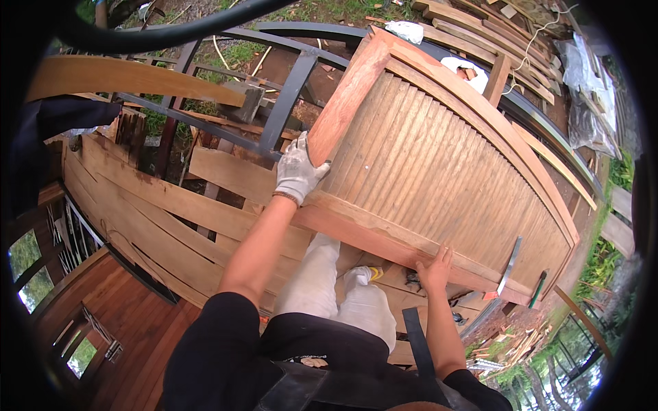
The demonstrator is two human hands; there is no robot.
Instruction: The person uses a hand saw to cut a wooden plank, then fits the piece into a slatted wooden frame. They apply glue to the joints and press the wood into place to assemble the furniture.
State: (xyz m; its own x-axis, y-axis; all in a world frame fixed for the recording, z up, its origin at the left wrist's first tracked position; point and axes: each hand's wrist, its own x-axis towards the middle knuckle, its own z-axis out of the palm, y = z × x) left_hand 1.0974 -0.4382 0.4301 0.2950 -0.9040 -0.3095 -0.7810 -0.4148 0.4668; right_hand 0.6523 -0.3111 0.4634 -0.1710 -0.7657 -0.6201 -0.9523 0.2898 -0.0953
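A wooden louvered shutter (pixel 411 151) with one curved side lies tilted in front of me, its slats set in a reddish frame. My left hand (pixel 300 168), in a whitish work glove, is closed around the frame's left end near the close corner. My bare right hand (pixel 434 268) grips the near rail toward the right, fingers over the top edge; its underside is hidden. On the shutter's right part lies a thin metal strip (pixel 508 266) with an orange end. Beside it is a slim dark green tool (pixel 539 288), its kind unclear.
Wooden planks (pixel 171 219) form the platform at left and under my feet. A dark metal frame (pixel 288 96) runs behind the shutter. Stacked boards (pixel 486 41) and clear plastic sheeting (pixel 586 96) lie at the far right. A curved wooden piece (pixel 137 79) juts in at upper left.
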